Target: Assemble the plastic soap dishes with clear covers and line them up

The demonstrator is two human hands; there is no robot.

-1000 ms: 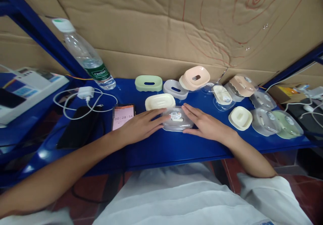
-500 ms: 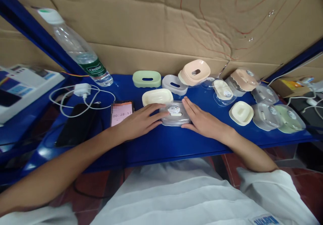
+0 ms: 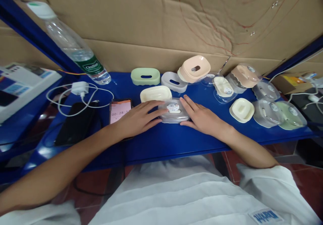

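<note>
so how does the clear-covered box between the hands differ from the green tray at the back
The clear-covered box bears a round label; the green tray shows neither label nor clear cover. The clear-covered box lies between the left hand and right hand, while the green tray sits untouched near the cardboard. Both are rounded oblongs on the blue table.

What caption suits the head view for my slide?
Left hand and right hand flank a clear-lidded soap dish on a blue table.

Blue bench [image 3: 156,144] and cardboard backing [image 3: 131,20] suggest a workshop.
</note>
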